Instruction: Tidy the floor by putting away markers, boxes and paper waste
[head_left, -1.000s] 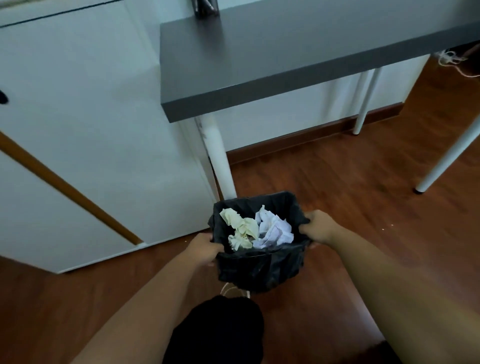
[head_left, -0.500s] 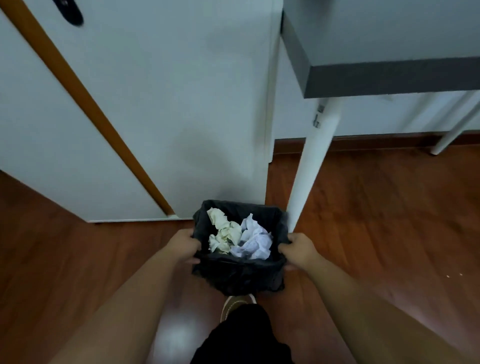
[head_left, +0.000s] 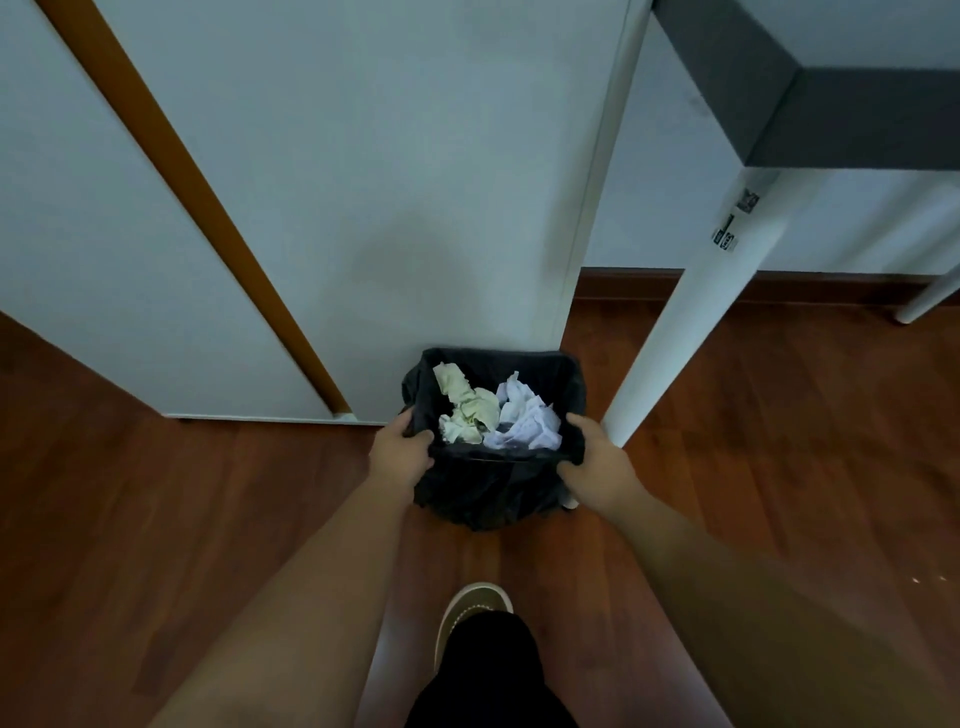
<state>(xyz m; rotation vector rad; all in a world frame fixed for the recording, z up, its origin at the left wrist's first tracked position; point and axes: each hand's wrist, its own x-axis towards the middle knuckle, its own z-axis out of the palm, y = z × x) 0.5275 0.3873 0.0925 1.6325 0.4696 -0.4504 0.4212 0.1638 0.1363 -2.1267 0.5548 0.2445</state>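
Grip: I see left hand (head_left: 402, 451) and right hand (head_left: 592, 462) clasping opposite rims of black-lined bin (head_left: 488, 493) | contents: crumpled paper (head_left: 498, 415) | position: by white cabinet (head_left: 363, 208), beside desk leg (head_left: 691, 312) | progress: paper binned; markers, boxes unseen.

- One wide-angle camera sits on my head, looking forward and steeply down along both my forearms.
- It faces the white wall (head_left: 363, 182), close enough that the floor (head_left: 156, 519) and my shoe (head_left: 475, 605) fill the lower half.
- There is no second view sharing this scene.
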